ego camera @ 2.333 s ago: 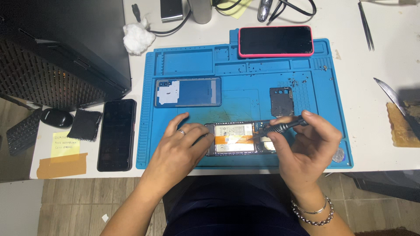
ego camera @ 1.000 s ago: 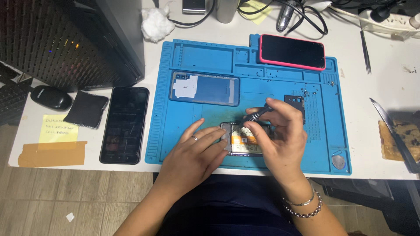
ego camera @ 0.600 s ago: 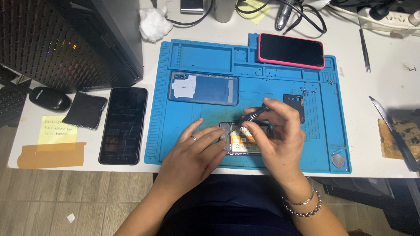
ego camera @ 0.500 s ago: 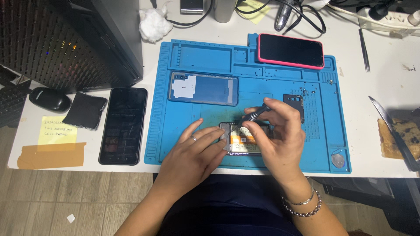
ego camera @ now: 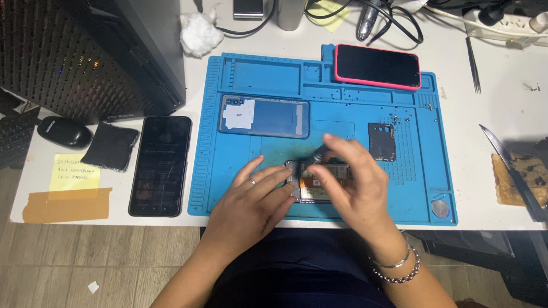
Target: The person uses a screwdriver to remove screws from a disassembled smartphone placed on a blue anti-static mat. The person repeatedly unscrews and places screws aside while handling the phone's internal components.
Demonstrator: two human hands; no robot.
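Left to right: mouse (ego camera: 64,132), cloth (ego camera: 110,146) and spare black phone (ego camera: 160,165) sit off the mat (ego camera: 228,188), parked out of the work zone. Back cover (ego camera: 264,116) lies on the mat's upper left, set aside. Left hand (ego camera: 248,202) lies flat, fingers spread, pinning the opened phone (ego camera: 318,183) at mat's near-centre so it won't slide. Right hand (ego camera: 354,185) pinches a dark tool (ego camera: 318,153) over it. Small plate (ego camera: 381,141) rests right, pink-cased phone (ego camera: 377,65) at top.
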